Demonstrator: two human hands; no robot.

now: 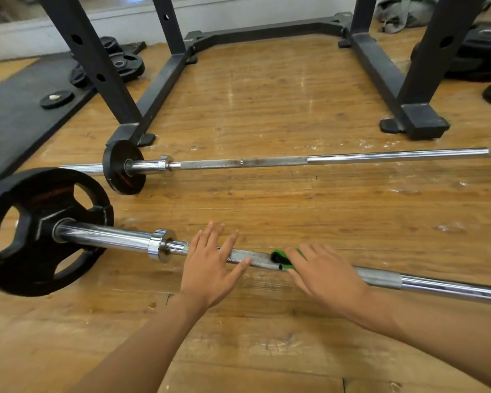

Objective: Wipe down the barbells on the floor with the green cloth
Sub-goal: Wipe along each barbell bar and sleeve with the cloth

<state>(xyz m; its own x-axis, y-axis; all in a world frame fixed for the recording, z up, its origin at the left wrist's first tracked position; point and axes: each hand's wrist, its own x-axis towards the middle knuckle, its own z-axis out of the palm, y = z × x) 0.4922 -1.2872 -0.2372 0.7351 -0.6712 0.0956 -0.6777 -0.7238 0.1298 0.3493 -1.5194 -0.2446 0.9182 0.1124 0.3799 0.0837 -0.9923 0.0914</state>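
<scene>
My left hand (210, 265) lies spread over the barbell (380, 276), which I judge heavy and rigid. My right hand (326, 276), fingers straight, presses the limp green cloth (291, 258) onto it. I'd wrap the cloth round the bar.

Black rack frame (167, 80) on wooden floor (267, 103); rubber mat (17, 109) and loose plates (125, 63) left, grey bag (406, 12) far right.

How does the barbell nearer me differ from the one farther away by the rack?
The near barbell carries a large plate with cut-out holes; the far barbell carries a small solid plate. The near barbell has the left hand, the right hand and the green cloth on it; the far barbell is untouched. Both are chrome bars with a rough grip section, lying on the wooden floor.
</scene>
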